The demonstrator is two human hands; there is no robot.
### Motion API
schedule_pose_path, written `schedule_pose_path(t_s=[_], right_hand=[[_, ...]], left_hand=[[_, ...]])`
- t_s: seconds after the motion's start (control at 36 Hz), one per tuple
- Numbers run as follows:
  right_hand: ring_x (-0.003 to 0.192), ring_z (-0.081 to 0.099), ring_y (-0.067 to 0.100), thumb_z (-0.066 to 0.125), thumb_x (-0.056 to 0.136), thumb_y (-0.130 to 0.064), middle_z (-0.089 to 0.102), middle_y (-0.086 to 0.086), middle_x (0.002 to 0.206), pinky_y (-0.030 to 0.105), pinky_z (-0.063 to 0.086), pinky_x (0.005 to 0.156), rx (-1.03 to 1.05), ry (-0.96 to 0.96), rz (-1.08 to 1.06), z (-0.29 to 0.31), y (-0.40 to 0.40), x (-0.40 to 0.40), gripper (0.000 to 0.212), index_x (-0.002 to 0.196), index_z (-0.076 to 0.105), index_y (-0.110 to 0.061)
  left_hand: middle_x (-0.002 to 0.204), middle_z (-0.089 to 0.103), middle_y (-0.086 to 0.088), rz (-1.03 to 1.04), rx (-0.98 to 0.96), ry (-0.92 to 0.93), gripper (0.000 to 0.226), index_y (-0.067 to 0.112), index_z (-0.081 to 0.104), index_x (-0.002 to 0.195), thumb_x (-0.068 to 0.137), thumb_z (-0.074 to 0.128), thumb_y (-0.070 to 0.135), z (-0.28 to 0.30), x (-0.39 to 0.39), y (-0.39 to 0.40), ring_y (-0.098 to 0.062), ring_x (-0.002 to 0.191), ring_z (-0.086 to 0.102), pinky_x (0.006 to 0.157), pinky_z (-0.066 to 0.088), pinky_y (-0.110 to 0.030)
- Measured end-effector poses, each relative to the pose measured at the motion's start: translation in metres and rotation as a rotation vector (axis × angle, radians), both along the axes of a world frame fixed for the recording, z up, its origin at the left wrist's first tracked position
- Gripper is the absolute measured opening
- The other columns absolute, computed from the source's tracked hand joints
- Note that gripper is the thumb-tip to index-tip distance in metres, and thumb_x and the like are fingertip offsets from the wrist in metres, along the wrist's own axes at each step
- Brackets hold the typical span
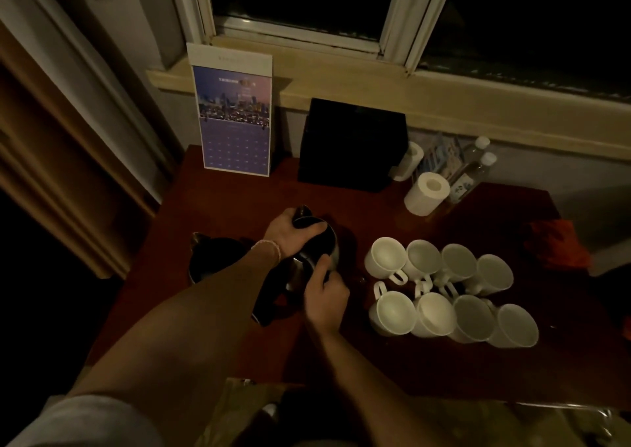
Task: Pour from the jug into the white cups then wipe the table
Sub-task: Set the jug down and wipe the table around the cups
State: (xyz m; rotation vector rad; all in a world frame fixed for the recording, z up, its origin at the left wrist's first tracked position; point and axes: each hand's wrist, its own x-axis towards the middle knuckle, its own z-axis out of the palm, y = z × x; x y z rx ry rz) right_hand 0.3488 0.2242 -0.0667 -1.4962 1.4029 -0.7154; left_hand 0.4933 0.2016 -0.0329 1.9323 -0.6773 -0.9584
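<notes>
- The jug (317,252), a dark metal kettle-like vessel, stands on the dark red counter (392,361) near its middle, just left of the cups.
- The left hand (293,229) reaches across the top of the jug; its grip is curled over the lid and rim, thumb on the near side and fingers on the far side.
- A pale beaded bracelet (268,247) circles the left wrist.
- The right hand (326,293) is at the near side of the jug, its grip curled in against the body or handle; the dim light hides exactly which part it holds.
- Eight white cups (447,287) stand in two rows of four to the right of the jug, packed close so that neighbours touch or nearly touch; they look tilted because of the wide lens, and their handles point in mixed directions.
- A second dark jug (213,255) sits on the counter to the left, partly behind the left forearm.
- An orange-red cloth (560,247) lies crumpled near the right edge of the counter, well apart from the cups.
- A calendar (235,115) with a city picture leans upright against the window sill at the back left.
- A black box (353,146) stands beside the calendar, at the back of the counter.
- Two paper rolls (425,192) and two clear bottles (473,170) with white caps are at the back right.
</notes>
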Motion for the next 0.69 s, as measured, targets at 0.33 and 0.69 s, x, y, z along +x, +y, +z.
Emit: schedule_pose_path(t_s=[0.33, 0.69], right_hand=[[0.056, 0.058, 0.005, 0.038, 0.108, -0.041, 0.06, -0.004, 0.068, 0.014, 0.037, 0.045, -0.123, 0.154, 0.181, 0.013, -0.001, -0.012, 0.044, 0.084, 0.058, -0.01], [0.111, 0.058, 0.028, 0.048, 0.104, -0.031, 0.06, 0.016, 0.117, 0.025, 0.043, 0.084, -0.307, 0.2, 0.209, 0.007, 0.02, -0.025, 0.04, 0.122, 0.06, 0.003]], left_hand=[[0.128, 0.065, -0.004, -0.067, 0.022, -0.201, 0.058, 0.014, 0.051, 0.141, 0.099, 0.061, 0.052, 0.013, -0.011, 0.017, -0.018, 0.11, 0.063, 0.092, 0.054, -0.031], [0.136, 0.061, -0.012, -0.127, 0.153, -0.659, 0.046, 0.011, 0.06, 0.137, 0.098, 0.063, 0.037, 0.053, 0.026, 0.081, -0.029, 0.128, 0.057, 0.104, 0.049, -0.039]])
